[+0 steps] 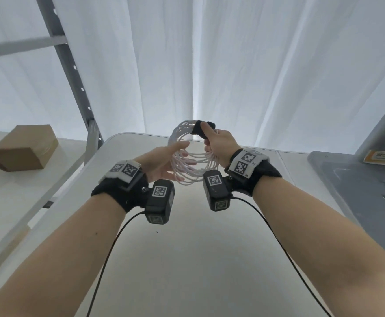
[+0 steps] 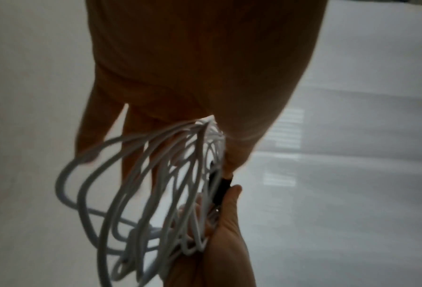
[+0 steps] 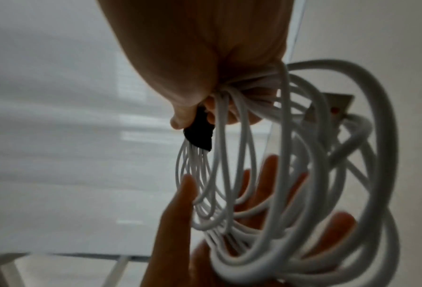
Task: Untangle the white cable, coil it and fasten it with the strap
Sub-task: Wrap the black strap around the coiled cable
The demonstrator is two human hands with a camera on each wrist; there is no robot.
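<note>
The white cable (image 1: 188, 167) is wound into a loose coil of several loops, held up above the table. A black strap (image 1: 201, 130) is wrapped around the loops at the top of the coil. My right hand (image 1: 216, 143) grips the coil there, its thumb pressed on the strap (image 3: 198, 136). My left hand (image 1: 170, 161) lies flat with straight fingers against the left side of the coil, fingers spread behind the loops (image 3: 229, 194). In the left wrist view the cable (image 2: 136, 194) fans out below my palm, and the strap (image 2: 219, 188) shows by the right hand's thumb.
A white table (image 1: 187, 248) lies below my arms. A cardboard box (image 1: 25, 147) stands on a shelf at the left, beside a grey metal upright (image 1: 72, 72). A grey shelf (image 1: 358, 186) is at the right. White curtains hang behind.
</note>
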